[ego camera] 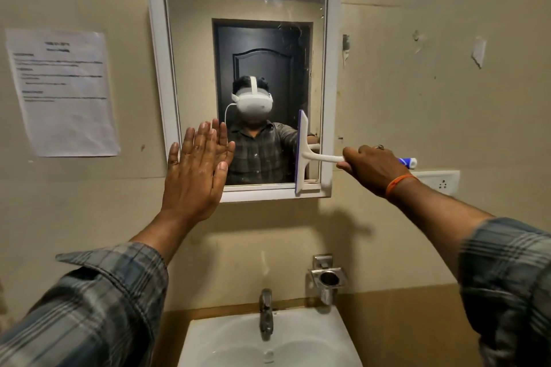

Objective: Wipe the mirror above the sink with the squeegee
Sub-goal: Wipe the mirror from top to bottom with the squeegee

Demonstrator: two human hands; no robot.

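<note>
A white-framed mirror [196, 39] hangs on the beige wall above a white sink [226, 337]. My right hand [372, 168] grips the handle of a white squeegee [302, 152] with a blue blade. The blade stands vertical against the glass at the lower right, its bottom end overlapping the frame. My left hand [195, 176] is flat and open, fingers up, pressed on the lower left corner of the mirror and its frame. Streaks show near the top of the glass.
A printed paper notice [62, 92] is taped to the wall at left. A chrome tap [266, 316] stands over the sink, a chrome holder [328, 280] to its right. A white socket plate [441, 182] sits on the wall behind my right wrist.
</note>
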